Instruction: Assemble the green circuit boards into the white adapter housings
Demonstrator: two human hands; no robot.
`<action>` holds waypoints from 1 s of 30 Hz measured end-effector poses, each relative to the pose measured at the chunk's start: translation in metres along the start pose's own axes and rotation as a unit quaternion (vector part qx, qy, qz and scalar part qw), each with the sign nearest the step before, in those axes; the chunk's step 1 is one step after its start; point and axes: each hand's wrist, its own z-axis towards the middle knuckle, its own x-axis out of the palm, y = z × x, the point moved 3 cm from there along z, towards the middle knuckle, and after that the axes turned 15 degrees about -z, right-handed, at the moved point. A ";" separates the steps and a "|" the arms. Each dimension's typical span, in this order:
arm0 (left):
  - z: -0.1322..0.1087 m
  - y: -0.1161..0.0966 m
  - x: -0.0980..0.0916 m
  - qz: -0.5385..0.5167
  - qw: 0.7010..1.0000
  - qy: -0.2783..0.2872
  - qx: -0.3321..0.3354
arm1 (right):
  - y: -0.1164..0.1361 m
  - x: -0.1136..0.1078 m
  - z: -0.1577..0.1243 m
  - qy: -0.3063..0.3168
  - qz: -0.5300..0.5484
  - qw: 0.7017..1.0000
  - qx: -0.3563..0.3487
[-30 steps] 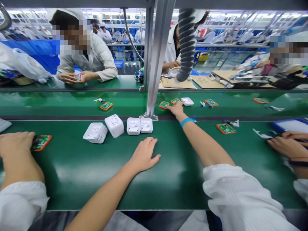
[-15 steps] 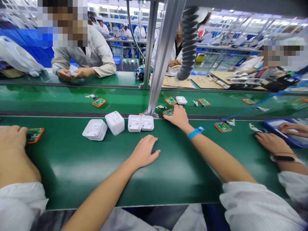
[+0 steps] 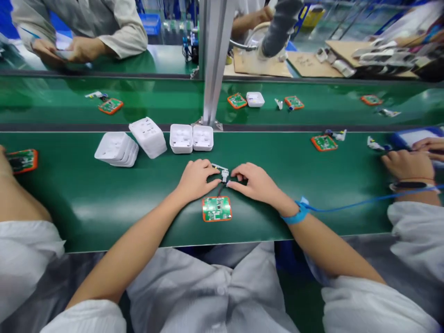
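Just in front of me on the green work surface lies a green circuit board (image 3: 217,209) with an orange edge. A dark cable runs from it up to a small white plastic part (image 3: 225,175) between my hands. My left hand (image 3: 199,179) is closed at the part's left side, thumb and forefinger against it. From the right, my right hand (image 3: 255,183) reaches it with curled fingers, the thumb tip at its lower end; its exact grip is hard to make out. A blue strap with a cord circles my right wrist.
White square housings stand beyond my hands: a stack (image 3: 118,150), a tilted stack (image 3: 148,138) and two single ones (image 3: 181,138). A metal post (image 3: 215,64) rises behind them. More boards lie on the belt (image 3: 156,104). Co-workers' arms flank me both sides.
My right hand has come back from the belt, where it touched a board. That board with its white part now lies before me, and both hands have met at the part. The view has tilted down.
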 end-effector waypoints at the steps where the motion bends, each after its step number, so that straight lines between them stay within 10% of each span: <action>1: 0.000 -0.001 0.001 0.006 1.000 0.010 0.008 | -0.003 0.000 0.002 -0.001 0.009 0.999 -0.040; 9: -0.002 -0.014 0.000 -0.018 0.999 0.048 0.001 | 0.004 0.011 -0.004 -0.046 -0.024 0.982 -0.181; 16: -0.001 -0.015 -0.005 -0.183 0.981 0.056 -0.032 | 0.003 0.013 0.011 -0.112 -0.031 0.993 -0.016; 23: -0.002 -0.008 -0.006 -0.297 0.952 -0.015 -0.070 | -0.011 0.016 0.011 -0.062 0.281 0.956 0.052; 30: -0.007 -0.011 -0.002 -0.292 0.954 -0.038 -0.059 | 0.005 0.011 0.009 -0.088 0.236 0.968 -0.014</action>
